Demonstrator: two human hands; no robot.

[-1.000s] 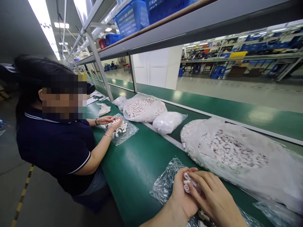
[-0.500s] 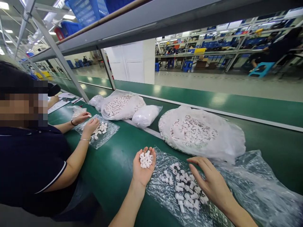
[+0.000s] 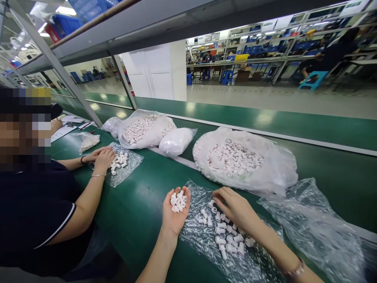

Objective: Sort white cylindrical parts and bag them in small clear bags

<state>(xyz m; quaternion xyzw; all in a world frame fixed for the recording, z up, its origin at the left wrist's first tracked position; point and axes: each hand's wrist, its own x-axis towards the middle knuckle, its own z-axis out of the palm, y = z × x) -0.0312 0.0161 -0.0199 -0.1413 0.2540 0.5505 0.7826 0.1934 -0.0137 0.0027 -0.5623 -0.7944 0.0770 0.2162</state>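
Left hand [image 3: 174, 216]: palm up, cupped, fingers part-curled beside a handful of white fittings [image 3: 178, 201] and not closed over them. The handful rests in the hollow of the palm, heaped toward the fingers, several with their round ends facing up.

Right hand [image 3: 234, 207]: palm down, fingers bent, thumb and fingertips close together at the far end of the loose fittings [image 3: 231, 241]. One fitting lies right by the thumb; cannot tell whether it is pinched or only near.

Loose fittings: spread from under the right fingertips back toward the wearer, some lying against one another. The nearest few lie just right of the left hand, apart from it. All sit on a crinkled clear plastic sheet [image 3: 196, 212], which reaches to the left hand's side.

Beyond the right hand: a large white bag [image 3: 277, 167] of similar pieces. Right of that hand: a second clear plastic sheet [image 3: 326, 224], rumpled. Well left of the left hand: a co-worker's hands [image 3: 103, 159], together beside another pile of fittings [image 3: 119, 162].
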